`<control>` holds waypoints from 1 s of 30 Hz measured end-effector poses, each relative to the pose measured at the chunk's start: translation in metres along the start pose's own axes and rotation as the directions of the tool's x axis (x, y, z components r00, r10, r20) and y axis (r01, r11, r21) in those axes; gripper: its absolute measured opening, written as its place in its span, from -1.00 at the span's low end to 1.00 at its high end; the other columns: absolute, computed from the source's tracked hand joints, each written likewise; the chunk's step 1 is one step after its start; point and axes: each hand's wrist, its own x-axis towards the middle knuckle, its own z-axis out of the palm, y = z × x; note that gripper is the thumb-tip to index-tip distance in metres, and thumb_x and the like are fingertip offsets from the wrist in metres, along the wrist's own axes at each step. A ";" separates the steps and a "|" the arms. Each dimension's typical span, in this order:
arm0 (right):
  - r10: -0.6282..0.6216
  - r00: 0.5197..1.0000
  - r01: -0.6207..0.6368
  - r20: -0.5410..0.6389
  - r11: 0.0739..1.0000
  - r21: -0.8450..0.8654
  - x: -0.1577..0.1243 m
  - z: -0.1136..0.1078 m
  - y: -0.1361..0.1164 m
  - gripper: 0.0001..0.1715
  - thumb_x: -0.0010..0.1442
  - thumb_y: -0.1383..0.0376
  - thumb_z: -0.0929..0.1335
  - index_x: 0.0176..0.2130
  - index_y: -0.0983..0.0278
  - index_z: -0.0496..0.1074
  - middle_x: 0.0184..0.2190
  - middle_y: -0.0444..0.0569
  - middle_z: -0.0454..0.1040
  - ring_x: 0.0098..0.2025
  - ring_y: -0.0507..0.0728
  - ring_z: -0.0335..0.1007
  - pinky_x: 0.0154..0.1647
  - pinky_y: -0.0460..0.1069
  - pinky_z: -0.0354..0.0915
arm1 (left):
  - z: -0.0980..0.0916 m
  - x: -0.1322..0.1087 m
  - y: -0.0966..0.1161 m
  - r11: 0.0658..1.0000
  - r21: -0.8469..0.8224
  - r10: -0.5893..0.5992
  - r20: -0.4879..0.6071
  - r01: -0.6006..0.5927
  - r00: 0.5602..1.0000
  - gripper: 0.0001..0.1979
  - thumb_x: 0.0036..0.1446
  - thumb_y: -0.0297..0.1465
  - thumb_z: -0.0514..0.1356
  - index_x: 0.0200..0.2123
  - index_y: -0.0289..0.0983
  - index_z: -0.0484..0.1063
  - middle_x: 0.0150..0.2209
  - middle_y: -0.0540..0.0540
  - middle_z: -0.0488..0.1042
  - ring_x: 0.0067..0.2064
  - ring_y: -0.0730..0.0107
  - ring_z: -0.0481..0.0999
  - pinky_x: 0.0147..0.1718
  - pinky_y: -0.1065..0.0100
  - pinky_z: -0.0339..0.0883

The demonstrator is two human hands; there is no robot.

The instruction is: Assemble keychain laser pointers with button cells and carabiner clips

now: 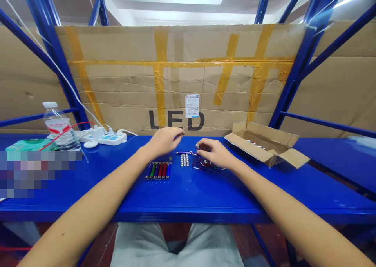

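My left hand (166, 140) hovers over the desk, fingers bent and the thumb apart from them, with nothing visible between. The curled fingers of my right hand (216, 151) close on a small silvery piece (197, 146), too small to name surely. Below and between the hands lies a blue-purple metal tube (182, 153) with a silver end towards my right hand. In front of it sit rows of small round silvery button cells (184, 160). Several blue, green and red metal tubes (159, 171) stand side by side at left. Coloured carabiner clips (202, 164) lie partly under my right hand.
An open cardboard box (258, 143) with small items inside stands at right. At left are a water bottle (60, 128), a green packet (31, 144) and a white power strip (113, 138) with cables. A large cardboard sheet (129, 90) backs the blue desk (188, 198).
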 end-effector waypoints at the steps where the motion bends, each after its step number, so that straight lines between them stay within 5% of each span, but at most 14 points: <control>1: -0.003 1.000 0.003 0.006 1.000 -0.007 0.000 0.000 0.000 -0.92 0.12 0.30 0.35 -0.33 0.28 0.42 -0.39 -0.09 0.47 -0.35 0.07 0.34 -0.29 -0.01 0.26 | -0.004 0.000 -0.010 0.996 0.067 -0.060 0.066 0.055 0.996 -0.73 0.21 -0.39 0.05 -0.15 -0.26 0.53 -0.19 -0.17 0.59 -0.16 0.20 0.54 -0.21 0.26 0.33; 4: -0.007 1.000 0.008 0.023 0.999 -0.031 0.000 0.000 0.000 -0.93 0.13 0.32 0.33 -0.32 0.27 0.42 -0.38 -0.08 0.48 -0.33 0.08 0.36 -0.28 0.00 0.26 | -0.010 -0.004 -0.033 0.984 0.096 -0.175 0.333 0.152 0.926 -0.79 0.11 -0.34 0.11 -0.31 -0.26 0.54 -0.32 -0.15 0.58 -0.29 0.25 0.51 -0.32 0.32 0.27; 7: -0.018 0.999 0.020 0.028 0.998 -0.061 -0.001 0.000 -0.001 -0.90 0.13 0.35 0.31 -0.29 0.27 0.42 -0.36 -0.06 0.48 -0.32 0.09 0.36 -0.26 0.01 0.27 | -0.006 -0.008 -0.040 0.972 -0.095 -0.121 0.572 0.213 0.811 -0.80 0.05 -0.30 0.15 -0.33 -0.25 0.53 -0.37 -0.08 0.57 -0.37 0.35 0.48 -0.39 0.38 0.23; 11: -0.028 0.999 0.030 0.026 0.994 -0.102 0.000 -0.001 -0.003 -0.85 0.15 0.38 0.29 -0.25 0.28 0.44 -0.30 -0.03 0.50 -0.28 0.11 0.37 -0.23 0.02 0.27 | 0.004 -0.010 -0.036 0.958 -0.151 -0.095 0.637 0.245 0.765 -0.83 -0.03 -0.33 0.19 -0.37 -0.25 0.52 -0.42 -0.04 0.55 -0.41 0.40 0.45 -0.43 0.42 0.20; 14: -0.048 0.999 0.049 0.015 0.994 -0.095 0.000 0.000 -0.004 -0.82 0.18 0.38 0.27 -0.21 0.27 0.44 -0.21 0.01 0.51 -0.19 0.14 0.39 -0.12 0.07 0.28 | 0.012 -0.011 -0.034 0.961 -0.121 -0.129 0.600 0.248 0.790 -0.86 -0.07 -0.43 0.16 -0.42 -0.26 0.52 -0.49 -0.03 0.51 -0.49 0.42 0.41 -0.49 0.42 0.16; 18: -0.040 0.999 0.040 0.011 0.999 -0.019 0.000 0.004 -0.002 -0.77 0.22 0.38 0.24 -0.14 0.27 0.42 -0.20 0.01 0.49 -0.21 0.12 0.42 -0.10 0.08 0.32 | 0.019 -0.010 -0.033 0.972 -0.108 -0.141 0.449 0.210 0.882 -0.87 -0.08 -0.49 0.14 -0.47 -0.27 0.51 -0.46 -0.08 0.53 -0.46 0.39 0.42 -0.46 0.41 0.18; 22: 0.006 1.000 -0.007 0.030 0.999 0.034 0.000 0.008 0.000 -0.74 0.24 0.42 0.21 -0.12 0.27 0.39 -0.27 -0.02 0.44 -0.36 0.07 0.40 -0.26 0.03 0.35 | 0.014 -0.005 -0.017 0.905 -0.362 -0.146 0.229 0.223 0.963 -0.87 0.04 -0.45 0.14 -0.40 -0.29 0.50 -0.46 -0.06 0.52 -0.42 0.41 0.44 -0.40 0.41 0.25; 26: -0.055 0.998 0.056 0.009 0.996 -0.069 -0.001 0.011 0.000 -0.77 0.22 0.45 0.23 -0.19 0.26 0.42 -0.26 -0.01 0.40 -0.23 0.11 0.38 -0.14 0.05 0.32 | 0.010 -0.001 0.014 0.796 -0.580 -0.175 0.055 0.174 0.983 -0.88 0.09 -0.41 0.16 -0.35 -0.31 0.48 -0.43 -0.03 0.51 -0.40 0.45 0.44 -0.36 0.41 0.31; 30: -0.098 0.995 0.098 0.008 0.991 -0.091 -0.002 0.014 0.000 -0.73 0.23 0.47 0.22 -0.20 0.25 0.45 -0.29 -0.04 0.34 -0.21 0.11 0.35 -0.12 0.04 0.30 | 0.020 -0.003 0.030 0.775 -0.617 -0.147 0.037 0.138 0.988 -0.90 0.08 -0.44 0.16 -0.34 -0.31 0.47 -0.42 -0.01 0.51 -0.37 0.45 0.44 -0.34 0.40 0.32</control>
